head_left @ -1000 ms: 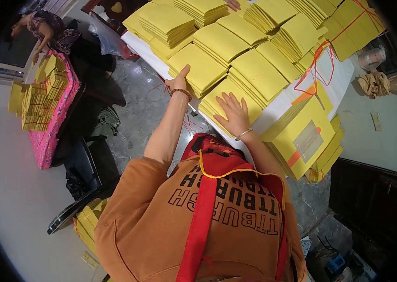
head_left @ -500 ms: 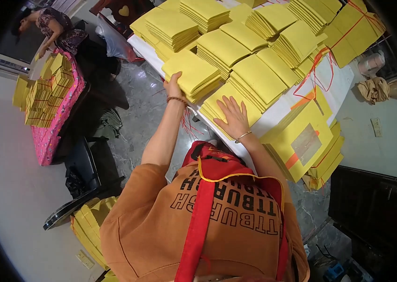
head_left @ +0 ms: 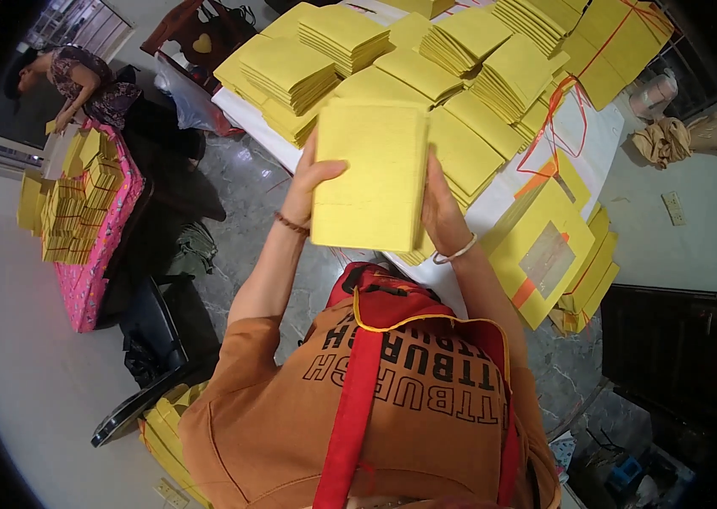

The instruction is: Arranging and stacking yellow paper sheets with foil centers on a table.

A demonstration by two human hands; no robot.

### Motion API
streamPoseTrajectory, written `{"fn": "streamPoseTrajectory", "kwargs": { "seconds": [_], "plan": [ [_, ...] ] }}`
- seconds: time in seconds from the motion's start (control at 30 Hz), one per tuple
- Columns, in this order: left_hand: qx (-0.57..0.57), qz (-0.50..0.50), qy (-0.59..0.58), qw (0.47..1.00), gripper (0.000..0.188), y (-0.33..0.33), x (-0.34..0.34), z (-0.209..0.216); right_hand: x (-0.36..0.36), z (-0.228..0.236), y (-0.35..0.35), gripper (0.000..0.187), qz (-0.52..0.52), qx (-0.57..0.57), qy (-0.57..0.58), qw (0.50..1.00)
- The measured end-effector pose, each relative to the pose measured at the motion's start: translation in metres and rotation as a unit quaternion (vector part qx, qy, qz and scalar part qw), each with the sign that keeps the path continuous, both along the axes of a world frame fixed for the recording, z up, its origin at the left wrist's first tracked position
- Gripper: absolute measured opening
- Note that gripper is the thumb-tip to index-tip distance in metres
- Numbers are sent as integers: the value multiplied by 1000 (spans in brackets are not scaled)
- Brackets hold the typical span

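A stack of yellow padded envelopes (head_left: 369, 178) is raised over the table's near edge, its broad face turned up toward me. My left hand (head_left: 309, 185) grips its left side, with the thumb lying over the face and the other fingers hidden. Against the right side my right hand (head_left: 446, 206) is closed around the edge; its fingertips are partly out of sight behind the stack. Just beyond lie more piles of yellow envelopes (head_left: 464, 153) on the white-covered table (head_left: 604, 153).
Red strings (head_left: 558, 119) trail over the table's right part. Tied bundles (head_left: 545, 259) stand at its right edge. Far left, a person (head_left: 87, 85) bends by a pink-covered table (head_left: 91, 293) with bundled envelopes. A black chair (head_left: 151, 327) stands at left, a dark cabinet (head_left: 672, 339) at right.
The stack has come up off the table and toward me. My right hand has left the flat pile and now holds the stack's right side; my left hand still grips the left.
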State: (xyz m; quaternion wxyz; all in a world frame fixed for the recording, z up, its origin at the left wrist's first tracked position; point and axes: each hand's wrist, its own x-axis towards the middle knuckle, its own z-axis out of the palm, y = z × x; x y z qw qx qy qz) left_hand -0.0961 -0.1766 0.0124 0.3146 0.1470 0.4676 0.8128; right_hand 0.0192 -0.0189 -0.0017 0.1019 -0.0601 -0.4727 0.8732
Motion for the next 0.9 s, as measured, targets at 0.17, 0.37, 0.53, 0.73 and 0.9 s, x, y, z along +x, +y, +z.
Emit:
{"fn": "streamPoseTrajectory", "kwargs": {
  "seconds": [0.17, 0.37, 0.53, 0.73, 0.9],
  "plan": [
    [-70, -158, 242, 955, 111, 39, -27, 7, -4, 28, 24, 106, -108, 121, 31, 986],
    [-89, -291, 310, 901, 139, 106, -60, 20, -9, 14, 85, 107, -190, 299, 41, 934],
    [-65, -297, 414, 858, 142, 154, -75, -35, -7, -10, 104, 111, -205, 247, 56, 945],
    [-145, -358, 382, 840, 144, 146, -65, -73, -1, -43, 99, 119, -236, 293, -95, 922],
    [-209, -378, 470, 770, 141, 149, -76, -79, -4, -40, 93, 120, -258, 287, -88, 918]
  ]
}}
